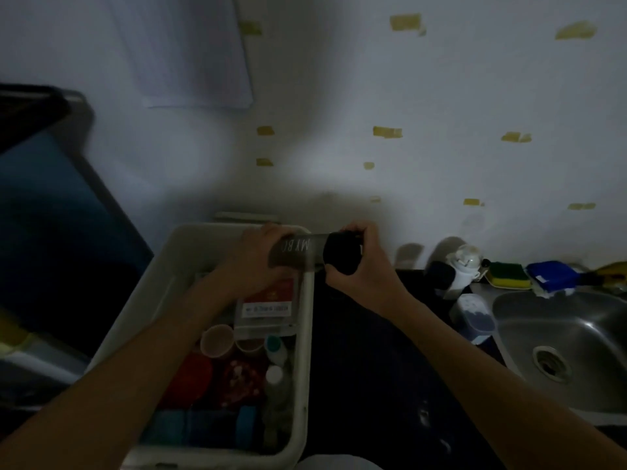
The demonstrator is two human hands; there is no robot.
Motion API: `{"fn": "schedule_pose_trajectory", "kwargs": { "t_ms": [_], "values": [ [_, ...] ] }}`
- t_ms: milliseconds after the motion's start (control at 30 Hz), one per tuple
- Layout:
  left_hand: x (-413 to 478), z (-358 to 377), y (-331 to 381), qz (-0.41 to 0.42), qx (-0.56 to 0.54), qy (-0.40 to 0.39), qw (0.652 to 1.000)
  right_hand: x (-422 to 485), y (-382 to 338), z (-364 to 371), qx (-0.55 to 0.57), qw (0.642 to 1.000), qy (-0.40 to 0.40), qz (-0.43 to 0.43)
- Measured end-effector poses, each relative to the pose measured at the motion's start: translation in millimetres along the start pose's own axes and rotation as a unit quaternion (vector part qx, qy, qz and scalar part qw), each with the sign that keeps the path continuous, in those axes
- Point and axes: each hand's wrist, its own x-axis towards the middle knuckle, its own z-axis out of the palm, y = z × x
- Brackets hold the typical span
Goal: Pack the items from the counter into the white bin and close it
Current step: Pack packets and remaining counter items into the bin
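Held sideways over the far right corner of the bin point(305, 334), a bottle point(298, 252) is clamped by both hands: the left hand point(258, 252) on its body, the right hand point(356, 262) on its dark cap. If the cap is loosened there, the contents could be spilled into the bin, or the bottle dropped outside its rim. Counted inside the bin, dimly: two cups, one box point(268, 307), perhaps two small bottles. Right of the bin, about three items are left.

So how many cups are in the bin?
2 cups: a pale one mid-bin, and a brown one touching its right side. More may hide under the arms or in the dark.
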Motion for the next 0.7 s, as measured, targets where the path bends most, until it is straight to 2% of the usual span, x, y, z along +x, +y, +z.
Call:
{"fn": "schedule_pose_trajectory", "kwargs": {
  "t_ms": [133,233,400,567,700],
  "values": [
    [-32.3,-16.1,-29.8,-0.053,0.015,-0.056,0.997,0.7,-3.9,32.9,0.012,0.996,-0.083,0.032],
    [-66.9,-21.6,-60.2,-0.1,-0.031,-0.091,0.99,1.2,-8.5,64.2,-0.027,0.985,-0.166,0.04],
    [-111.9,-23.1,-88.8,-0.127,-0.047,-0.108,0.985,-6.4,-11.0,109.6,-0.096,0.961,-0.256,0.051],
    [-148.4,-14.6,-108.1,-0.169,-0.03,-0.14,0.975,-16.2,-10.4,150.2,-0.207,0.918,-0.333,0.054],
    [-167.3,-3.3,-119.5,-0.2,-0.028,-0.179,0.963,-25.7,-7.9,170.7,-0.243,0.891,-0.378,0.066]
  ]
}}
